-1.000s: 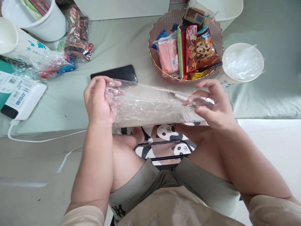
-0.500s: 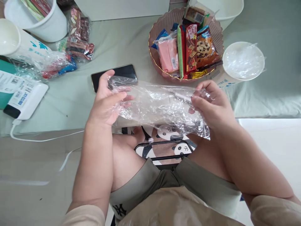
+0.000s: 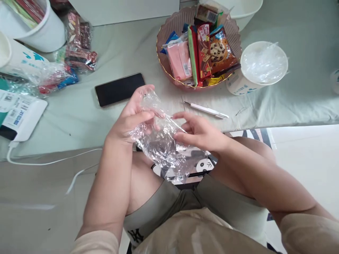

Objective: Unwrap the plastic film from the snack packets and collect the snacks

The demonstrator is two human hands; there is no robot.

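A crumpled clear plastic bag (image 3: 169, 151) hangs over my lap at the table's front edge. My left hand (image 3: 140, 114) is closed on its upper left part, the thumb pressing the film against the fingers. My right hand (image 3: 198, 130) reaches in from the right with fingers apart, its fingertips at the bag's right side. Just beyond that hand lies a slim white pen-like tool (image 3: 206, 110) with a dark pointed tip. A dark-screened phone (image 3: 119, 90) rests on the cloth behind my left hand.
A pink scalloped bowl (image 3: 165, 67) of wrapped snacks stands at the back, beside a paper cup (image 3: 238, 84) stuffed with clear plastic. To the left are a white bucket (image 3: 53, 33), a tipped paper cup (image 3: 25, 56), snack wrappers (image 3: 79, 56) and a white power bank (image 3: 33, 118) with a cable.
The bag was stretched between both hands; now it is bunched toward my left hand. My right hand has moved left and its fingers have loosened. The white tool and phone are uncovered.
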